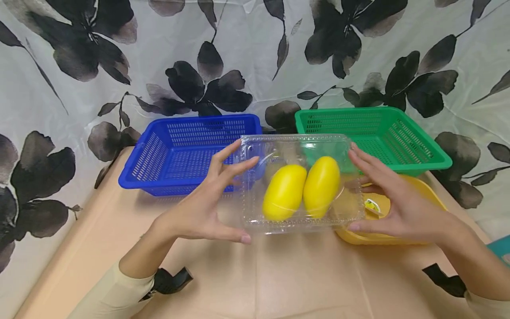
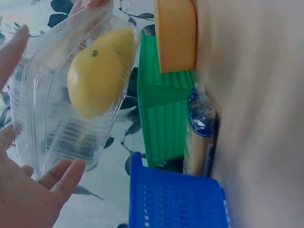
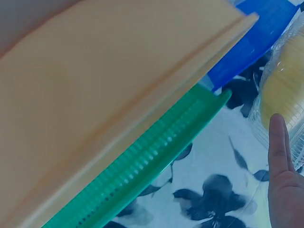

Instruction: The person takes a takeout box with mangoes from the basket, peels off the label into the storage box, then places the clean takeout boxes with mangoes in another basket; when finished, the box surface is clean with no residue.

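Raised over the table, a clear plastic clamshell container (image 1: 255,199) hangs between my two hands, with two yellow mangoes (image 1: 284,192) inside. My left hand (image 1: 207,199) holds its left side, fingers spread near the upper corner and thumb by the lower one. My right hand (image 1: 402,206) grips the right side, with fingertips at the upper corner and thumb at the lower. In the left wrist view the container (image 2: 61,137) is tilted and its ridged side shows. The right wrist view catches a straight finger (image 3: 278,147) against its wall.
A blue basket (image 1: 149,177) stands at back left, a green basket (image 1: 434,159) at back right. Below the green one sits a yellow-orange basin (image 1: 430,190) holding a labelled item (image 1: 372,205). A plastic-wrapped packet (image 2: 202,123) lies between the baskets. Something teal (image 1: 501,248) shows far right.
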`<state>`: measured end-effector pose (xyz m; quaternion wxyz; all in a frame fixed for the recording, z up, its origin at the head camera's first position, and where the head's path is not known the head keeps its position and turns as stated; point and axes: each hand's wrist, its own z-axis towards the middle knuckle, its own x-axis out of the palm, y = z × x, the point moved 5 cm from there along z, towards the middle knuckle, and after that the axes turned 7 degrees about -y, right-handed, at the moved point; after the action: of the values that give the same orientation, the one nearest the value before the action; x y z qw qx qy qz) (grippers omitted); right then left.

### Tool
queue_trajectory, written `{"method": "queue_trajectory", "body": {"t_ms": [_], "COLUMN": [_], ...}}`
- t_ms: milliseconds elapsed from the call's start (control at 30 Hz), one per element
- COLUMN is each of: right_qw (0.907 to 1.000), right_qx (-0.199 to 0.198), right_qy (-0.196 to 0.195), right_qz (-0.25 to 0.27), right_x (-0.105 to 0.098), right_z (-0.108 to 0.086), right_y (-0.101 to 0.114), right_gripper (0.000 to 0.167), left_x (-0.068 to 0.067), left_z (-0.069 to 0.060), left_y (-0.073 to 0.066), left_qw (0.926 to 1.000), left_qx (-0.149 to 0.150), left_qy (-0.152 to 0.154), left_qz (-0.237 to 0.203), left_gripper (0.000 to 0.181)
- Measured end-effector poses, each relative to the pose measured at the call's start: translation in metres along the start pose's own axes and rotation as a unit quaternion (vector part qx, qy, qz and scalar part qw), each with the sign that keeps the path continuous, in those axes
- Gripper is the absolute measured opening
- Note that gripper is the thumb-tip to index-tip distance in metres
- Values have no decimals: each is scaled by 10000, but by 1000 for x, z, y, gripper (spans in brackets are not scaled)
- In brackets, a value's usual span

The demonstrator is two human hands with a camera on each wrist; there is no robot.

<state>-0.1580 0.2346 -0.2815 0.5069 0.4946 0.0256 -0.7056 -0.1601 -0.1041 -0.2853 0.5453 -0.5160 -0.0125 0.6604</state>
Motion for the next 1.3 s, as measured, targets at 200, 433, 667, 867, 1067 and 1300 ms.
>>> {"method": "queue_trajectory", "body": {"t_ms": [200,433,667,867,1067,1300], "right_qw": [9999,9993,9972,9945,9899,9842], "right_qx": [-90,28,392,741,1124,1557], "right_qy": [-131,-351,-615,-743,-857,-836], "right_qz": [-9,-86,-176,-59,100,73], "right_x": [-17,-36,-50,-59,-71,-80], "right_z": [5,12,15,17,19,17], "right_y": [-13,-29,-46,-63,-83,-109], "right_gripper": [133,133,129,123,118,117], "left_x": [9,18,28,36,47,63], "left_z": [29,63,93,116,140,164], "left_y": [3,11,16,20,26,32], "left_qw": [9997,9990,9987,9986,9993,9996], "left_qx": [112,338,314,327,119,-59], "left_qy": [-139,-291,-377,-398,-267,-165], "left_qz": [166,76,-130,-150,-248,-235], "left_gripper": [119,113,106,104,102,101]}}
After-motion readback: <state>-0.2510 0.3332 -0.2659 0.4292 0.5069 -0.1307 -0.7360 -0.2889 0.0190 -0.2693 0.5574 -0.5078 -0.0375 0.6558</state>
